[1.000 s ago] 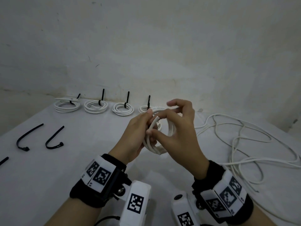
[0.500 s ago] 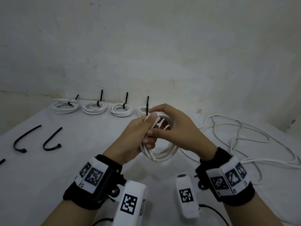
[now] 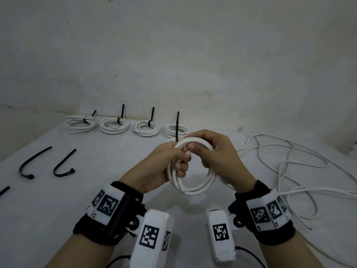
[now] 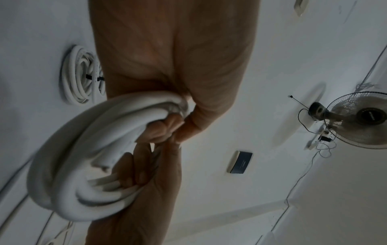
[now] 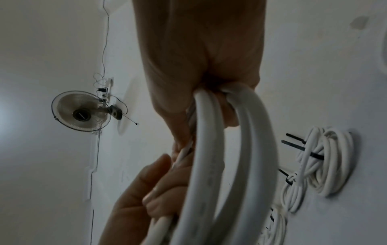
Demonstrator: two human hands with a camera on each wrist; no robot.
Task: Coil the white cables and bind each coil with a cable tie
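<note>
White cable coil (image 3: 193,171) sits mid-frame in the head view, held above the tabletop (image 3: 116,171) by both hands.

Far left: two loose black cable ties (image 3: 44,165) lie on the tabletop, a third clipped at the frame edge. Upper left to centre, along the wall: row of four bound coils (image 3: 114,125), each with a black tie tail sticking up.

Left hand (image 3: 164,167) grips the coil's left side, fingers curled round the strands. Right hand (image 3: 220,157) grips the top right of the coil, fingers wrapped over it. One cut cable end shows at the coil's bottom.

Right of frame: loose white cable (image 3: 299,167) sprawls across the tabletop.
</note>
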